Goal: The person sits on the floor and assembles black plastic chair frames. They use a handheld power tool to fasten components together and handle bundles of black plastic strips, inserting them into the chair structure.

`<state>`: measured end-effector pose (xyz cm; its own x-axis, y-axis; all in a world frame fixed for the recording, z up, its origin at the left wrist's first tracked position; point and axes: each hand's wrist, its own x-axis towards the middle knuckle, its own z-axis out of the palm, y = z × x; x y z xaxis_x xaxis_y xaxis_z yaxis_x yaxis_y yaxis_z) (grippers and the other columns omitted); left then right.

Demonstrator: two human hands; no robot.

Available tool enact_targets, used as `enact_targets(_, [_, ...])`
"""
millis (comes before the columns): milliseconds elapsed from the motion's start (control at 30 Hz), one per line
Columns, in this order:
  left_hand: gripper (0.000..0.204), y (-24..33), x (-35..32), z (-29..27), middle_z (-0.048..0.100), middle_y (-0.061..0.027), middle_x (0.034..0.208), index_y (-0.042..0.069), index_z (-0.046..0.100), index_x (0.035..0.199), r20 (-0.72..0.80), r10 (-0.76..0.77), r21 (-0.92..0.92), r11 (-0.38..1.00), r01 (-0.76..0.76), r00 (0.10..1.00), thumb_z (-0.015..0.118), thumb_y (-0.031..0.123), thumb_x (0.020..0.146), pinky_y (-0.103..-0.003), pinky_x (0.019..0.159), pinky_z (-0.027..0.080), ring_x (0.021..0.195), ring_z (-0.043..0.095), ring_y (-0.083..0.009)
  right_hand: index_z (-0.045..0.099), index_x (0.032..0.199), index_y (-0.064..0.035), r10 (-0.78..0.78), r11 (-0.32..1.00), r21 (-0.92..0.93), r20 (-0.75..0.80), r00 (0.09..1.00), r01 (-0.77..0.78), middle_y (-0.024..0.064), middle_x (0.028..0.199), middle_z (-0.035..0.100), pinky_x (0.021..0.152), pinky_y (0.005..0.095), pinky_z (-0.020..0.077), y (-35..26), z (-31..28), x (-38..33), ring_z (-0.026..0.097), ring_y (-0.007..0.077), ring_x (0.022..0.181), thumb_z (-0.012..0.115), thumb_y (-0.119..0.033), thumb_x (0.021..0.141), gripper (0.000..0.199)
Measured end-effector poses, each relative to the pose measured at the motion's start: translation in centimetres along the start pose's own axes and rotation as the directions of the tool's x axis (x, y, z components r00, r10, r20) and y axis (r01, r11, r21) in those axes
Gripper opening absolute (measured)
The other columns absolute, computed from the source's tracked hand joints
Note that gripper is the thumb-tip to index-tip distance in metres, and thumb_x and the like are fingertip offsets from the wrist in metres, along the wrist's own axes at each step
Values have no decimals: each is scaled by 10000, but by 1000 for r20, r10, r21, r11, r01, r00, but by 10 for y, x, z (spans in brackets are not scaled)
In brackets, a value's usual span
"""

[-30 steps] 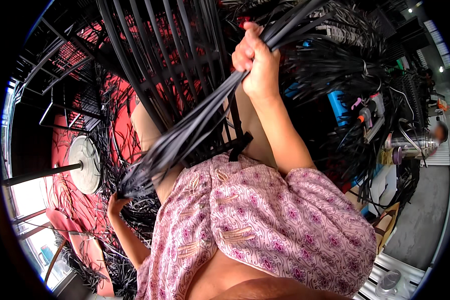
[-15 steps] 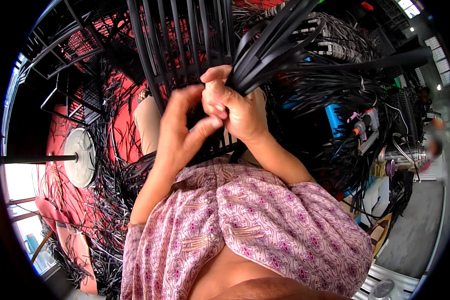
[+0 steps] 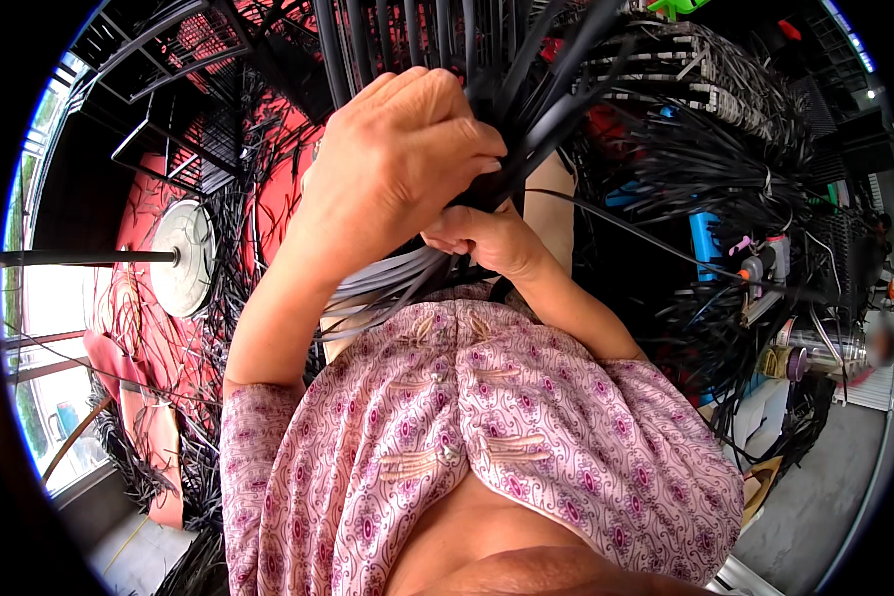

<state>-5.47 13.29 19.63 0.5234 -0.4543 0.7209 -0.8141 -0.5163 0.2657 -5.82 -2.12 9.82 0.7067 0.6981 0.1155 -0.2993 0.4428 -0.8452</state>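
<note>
Below the slatted black frame (image 3: 355, 45), your black strip bundle (image 3: 551, 129) fans up from your right grip (image 3: 502, 238), clamped around it. Your left grip (image 3: 397, 159) has moved up above that, curled, hold unclear; both seemingly now work the bundle.

So the top's a loose pale pink blouse (image 3: 566, 427), printed all over with magenta medallions and thin dark scrollwork. Beige corded closures (image 3: 412, 464) run in pairs down the front seam (image 3: 458, 382), neckline open. Short sleeves (image 3: 252, 437) in the same print, plus plain beige trousers (image 3: 558, 204) below.
</note>
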Motion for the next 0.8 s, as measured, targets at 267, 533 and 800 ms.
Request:
enact_targets(267, [93,-12,22,-7,564,-52,798,15,653,869,79,-100,-196,974,114,992,681,15,780,-265,611,454,678,577,-145,638,924,-56,62,996,56,65,996,-66,-56,641,458,501,193,293,10,13,0,385,38,541,644,-215,893,162])
enact_targets(533, [201,-10,24,-7,602,-63,808,29,665,971,165,-59,-235,967,98,985,705,37,774,-267,606,482,689,618,-155,631,945,-24,83,995,-53,38,996,-81,-30,666,492,506,202,308,12,11,2,391,53,532,644,-192,900,175])
enact_targets(800, [202,-19,21,-12,623,-40,774,14,660,959,267,-53,-315,939,139,962,735,37,773,-231,571,474,646,610,-83,632,930,-31,128,984,-129,53,990,-120,-30,658,490,506,199,320,12,18,4,405,48,540,647,-203,902,175])
